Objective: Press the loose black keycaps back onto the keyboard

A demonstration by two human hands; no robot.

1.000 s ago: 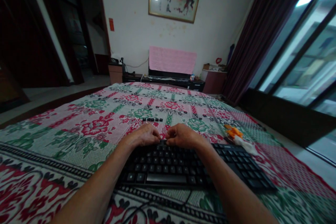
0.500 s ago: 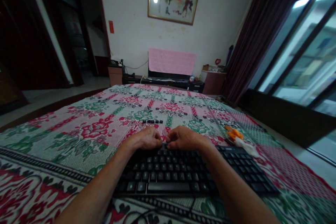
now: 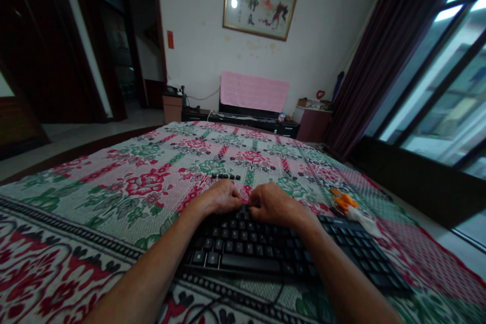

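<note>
A black keyboard (image 3: pixel 250 263) lies on a flower-patterned cloth (image 3: pixel 125 212) in front of me. My left hand (image 3: pixel 224 196) rests at the keyboard's far edge, its fingers curled and closed. Just to its right, my right hand (image 3: pixel 271 202) is bent over the top row of keys, thumb and fingers drawn together. A small gap separates the two hands, with a dark key between them. Whatever the fingertips grip is hidden or too small to name. Beyond my left hand, several loose black keycaps (image 3: pixel 226 177) stand in a short row on the cloth.
Right of the keyboard lie a crumpled orange item (image 3: pixel 345 201) and a white one (image 3: pixel 362 220). A thin black cable (image 3: pixel 212 309) runs along the near side. Across the room are a pink-covered screen (image 3: pixel 254 91), a low cabinet and a window with dark curtains (image 3: pixel 383 61).
The view has shifted slightly, so the scene sits further right. Both hands stay at the keyboard's far edge, with the right hand's fingers curled down a little more.
</note>
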